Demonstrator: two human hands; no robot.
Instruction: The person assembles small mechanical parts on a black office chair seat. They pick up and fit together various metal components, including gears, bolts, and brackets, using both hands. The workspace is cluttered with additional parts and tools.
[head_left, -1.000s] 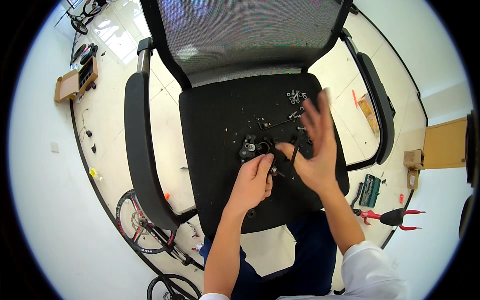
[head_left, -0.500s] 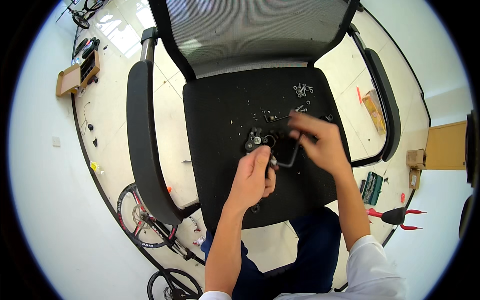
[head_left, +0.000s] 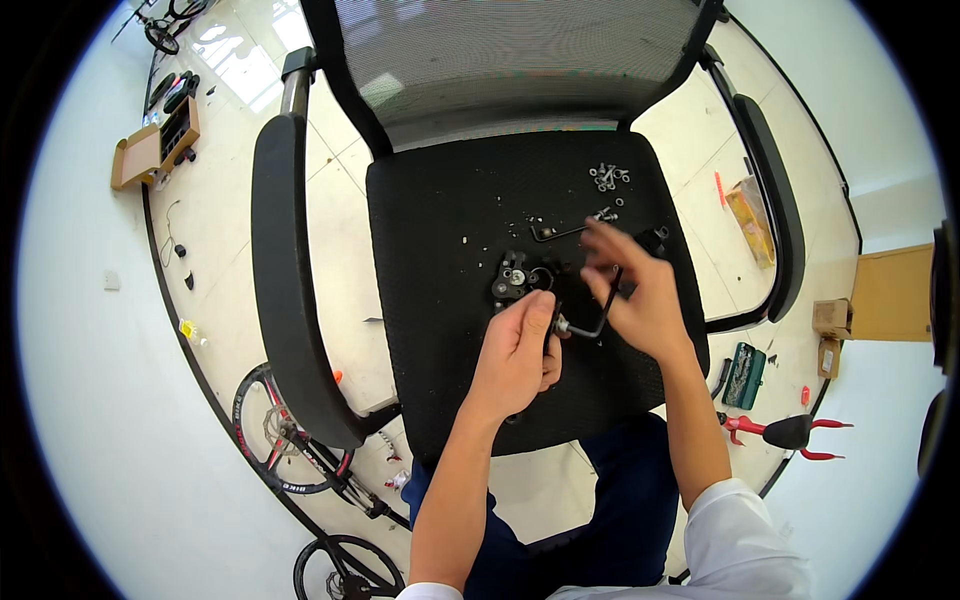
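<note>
Here, a black office chair point(head_left: 440, 195) takes up the middle, loose parts on its seat. Over it, the left hand point(head_left: 515, 350) has its fingers curled tightly around a dark piece point(head_left: 552, 328), mostly hidden in the grip. The right hand point(head_left: 645, 300), slightly blurred, holds its fingers half open around a bent hex key point(head_left: 606, 312); whether they pinch it, I cannot tell. A black jointed part point(head_left: 512, 280) sits just beyond the left thumb, and small bolts point(head_left: 608, 178) lie near the seat's far right corner.
</note>
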